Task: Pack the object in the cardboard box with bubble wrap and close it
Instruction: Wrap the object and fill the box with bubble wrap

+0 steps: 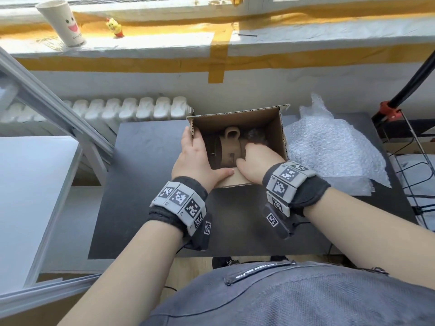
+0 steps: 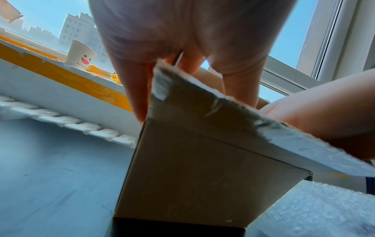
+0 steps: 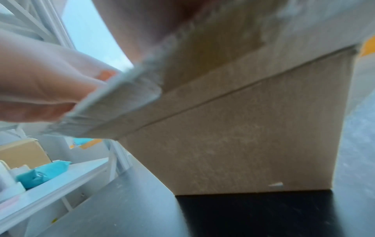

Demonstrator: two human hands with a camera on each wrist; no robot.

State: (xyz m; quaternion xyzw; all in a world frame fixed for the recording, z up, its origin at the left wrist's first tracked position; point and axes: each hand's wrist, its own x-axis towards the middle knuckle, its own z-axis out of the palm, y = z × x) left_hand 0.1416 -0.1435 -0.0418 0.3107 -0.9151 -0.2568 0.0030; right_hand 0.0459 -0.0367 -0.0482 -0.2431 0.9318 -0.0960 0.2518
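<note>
An open cardboard box stands on the black table. Inside it a beige mug lies on its side, handle toward the back, with crumpled bubble wrap behind it at the right. My left hand grips the box's left wall, thumb stretched along the near flap; the left wrist view shows its fingers straddling the corner of the box. My right hand reaches into the box, fingers and thumb curled round the mug's right end. The right wrist view shows only the box's outer wall.
A large loose sheet of bubble wrap lies on the table right of the box. A black stand with a red clamp rises at the far right. Behind are a radiator and a sill with a paper cup.
</note>
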